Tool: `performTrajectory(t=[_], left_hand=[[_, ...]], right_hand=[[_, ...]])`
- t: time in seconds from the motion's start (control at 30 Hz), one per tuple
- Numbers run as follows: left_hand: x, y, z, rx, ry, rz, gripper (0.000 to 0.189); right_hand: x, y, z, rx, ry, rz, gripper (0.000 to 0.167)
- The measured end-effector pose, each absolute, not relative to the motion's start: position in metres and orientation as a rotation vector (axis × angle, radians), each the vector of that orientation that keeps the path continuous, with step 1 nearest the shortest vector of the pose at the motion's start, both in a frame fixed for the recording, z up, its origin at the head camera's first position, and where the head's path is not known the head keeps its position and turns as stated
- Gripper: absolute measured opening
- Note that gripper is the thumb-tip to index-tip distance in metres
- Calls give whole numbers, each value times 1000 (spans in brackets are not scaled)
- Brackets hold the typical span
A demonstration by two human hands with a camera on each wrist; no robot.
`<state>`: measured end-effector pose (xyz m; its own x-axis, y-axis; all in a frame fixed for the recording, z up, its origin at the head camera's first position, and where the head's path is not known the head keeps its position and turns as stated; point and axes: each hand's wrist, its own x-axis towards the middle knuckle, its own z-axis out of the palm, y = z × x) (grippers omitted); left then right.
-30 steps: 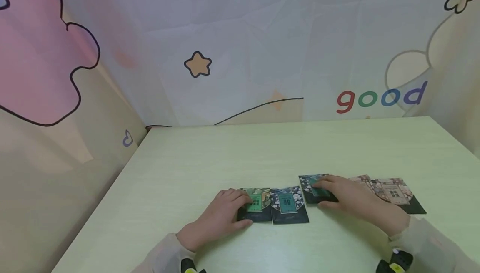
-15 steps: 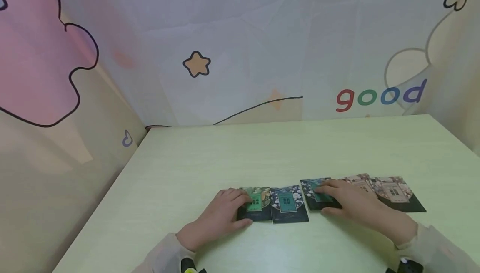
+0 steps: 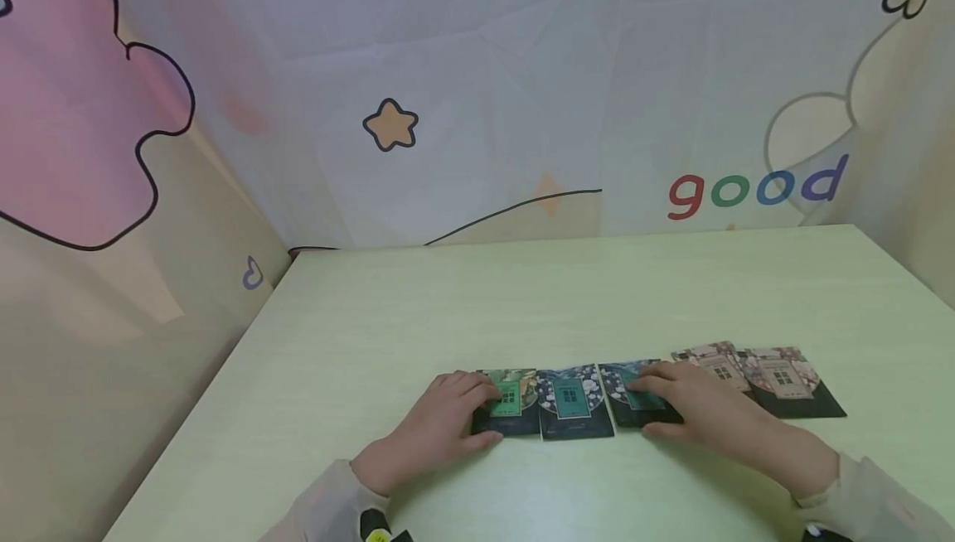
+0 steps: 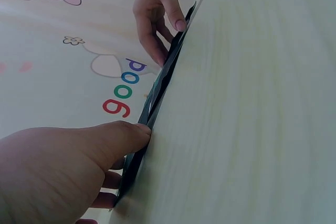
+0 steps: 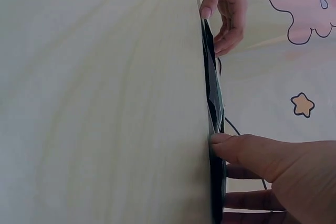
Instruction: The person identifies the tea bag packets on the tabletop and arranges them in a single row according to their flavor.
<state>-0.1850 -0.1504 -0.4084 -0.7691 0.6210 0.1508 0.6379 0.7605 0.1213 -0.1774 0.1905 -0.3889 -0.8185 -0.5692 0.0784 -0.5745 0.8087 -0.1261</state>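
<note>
Several flat, dark packets with floral prints lie in a row on the pale table. My left hand (image 3: pixel 436 426) rests on the packet with a green label (image 3: pixel 511 399), index fingertip on the label and thumb at its near edge. Beside it lies a navy packet with a teal label (image 3: pixel 572 397), touched by neither hand. My right hand (image 3: pixel 705 405) lies over a second teal-labelled packet (image 3: pixel 618 376), its fingers on top and thumb (image 5: pixel 223 142) at the near edge; that hand hides its right part. In both wrist views the packets show nearly edge-on.
Right of my right hand lie two pink-labelled packets (image 3: pixel 789 380), the left one partly overlapped by the other and by my hand. A printed cloth with the word good (image 3: pixel 757 187) hangs behind the table's far edge. Bare table (image 3: pixel 448 310) stretches behind the row.
My right hand has slid the second teal-labelled packet towards me, bringing it almost level with the row and close beside the navy one. More of the left pink-labelled packet shows. My left hand stays put.
</note>
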Motion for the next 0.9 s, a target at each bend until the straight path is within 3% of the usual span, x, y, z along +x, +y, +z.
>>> performTrajectory(t=[0.9], left_hand=[[-187, -151, -411, -1022, -2854, -243, 44]], right_hand=[[-175, 204, -377, 821, -2960, 371, 51]])
